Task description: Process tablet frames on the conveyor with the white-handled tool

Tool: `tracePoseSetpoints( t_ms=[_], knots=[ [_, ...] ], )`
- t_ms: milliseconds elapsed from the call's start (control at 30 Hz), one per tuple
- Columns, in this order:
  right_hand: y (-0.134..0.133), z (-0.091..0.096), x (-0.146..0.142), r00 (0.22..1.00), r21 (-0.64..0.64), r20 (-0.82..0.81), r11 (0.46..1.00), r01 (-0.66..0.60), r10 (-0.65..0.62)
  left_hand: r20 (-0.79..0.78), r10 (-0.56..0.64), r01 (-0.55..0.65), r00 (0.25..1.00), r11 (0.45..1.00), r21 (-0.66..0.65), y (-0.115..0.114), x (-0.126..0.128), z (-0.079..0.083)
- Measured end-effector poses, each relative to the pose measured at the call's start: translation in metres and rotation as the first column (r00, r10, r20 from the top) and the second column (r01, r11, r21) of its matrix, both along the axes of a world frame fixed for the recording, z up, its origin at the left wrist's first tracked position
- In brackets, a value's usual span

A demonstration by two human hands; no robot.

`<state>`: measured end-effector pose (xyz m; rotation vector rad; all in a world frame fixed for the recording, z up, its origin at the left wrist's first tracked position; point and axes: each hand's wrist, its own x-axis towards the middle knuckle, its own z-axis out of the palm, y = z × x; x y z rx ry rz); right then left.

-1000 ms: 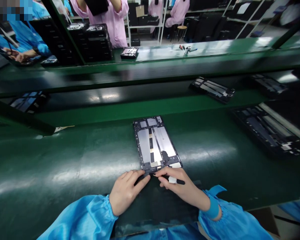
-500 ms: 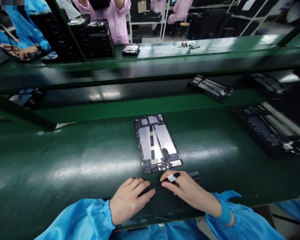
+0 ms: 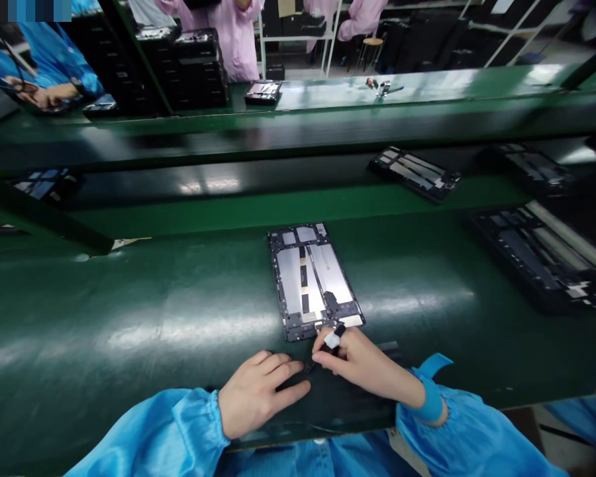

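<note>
In the head view, my left hand (image 3: 264,392) lies palm down near the bench's front edge, thumb apart from the fingers, on a dark flat sheet or panel (image 3: 338,403). My right hand (image 3: 360,361) pinches a thin dark pen-like tool (image 3: 338,330) with a white band round it. Its tip points down beside my left fingertips; whether it touches the dark surface, I cannot tell. Just beyond my hands lies an opened tablet (image 3: 289,281), its silver inside facing up and a black strip running along it. My right fingers cover a bit of its near edge.
More opened tablets stand at right, one close by (image 3: 541,255) and another farther back (image 3: 414,173). A raised green shelf (image 3: 328,122) crosses behind, bearing stacked black trays (image 3: 198,69). A green post (image 3: 44,212) slants in from the left. Co-workers' hands (image 3: 44,96) show at upper left.
My right hand has shifted slightly left and away from me, and the tool stands steeper. My left hand stays in about the same place. The view has shifted slightly.
</note>
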<state>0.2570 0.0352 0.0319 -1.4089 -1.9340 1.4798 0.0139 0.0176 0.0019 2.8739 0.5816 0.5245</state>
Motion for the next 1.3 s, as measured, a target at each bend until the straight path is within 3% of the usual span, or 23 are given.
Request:
tracePoseSetpoints(
  t_ms=[467,633,800,933,1067,1300],
  knots=[
    [-0.001,-0.008,-0.003,1.000,0.028,0.028,1.000,0.004,-0.004,0.011,-0.001,0.001,1.000,1.000,-0.027,0.000,0.001,0.000],
    [-0.005,-0.013,-0.002,0.999,0.050,-0.043,0.998,0.030,-0.028,0.001,0.000,0.000,1.000,1.000,-0.025,-0.001,0.000,0.000],
    [0.005,-0.009,0.013,0.934,-0.106,-0.303,0.981,0.163,-0.188,0.006,-0.004,0.005,1.000,0.999,-0.039,0.000,0.000,0.000],
    [0.032,0.002,0.015,0.931,-0.167,-0.284,0.968,0.186,-0.228,0.069,0.061,-0.060,0.996,0.998,-0.015,0.010,0.002,0.003],
    [0.056,0.000,0.003,0.944,-0.242,-0.269,0.962,0.128,-0.193,0.153,0.173,-0.177,0.973,0.984,0.018,0.025,0.004,0.001],
    [0.063,-0.008,-0.008,0.948,-0.313,-0.270,0.947,0.076,-0.166,0.144,0.210,-0.216,0.967,0.976,0.032,0.028,0.002,-0.003]
  ],
)
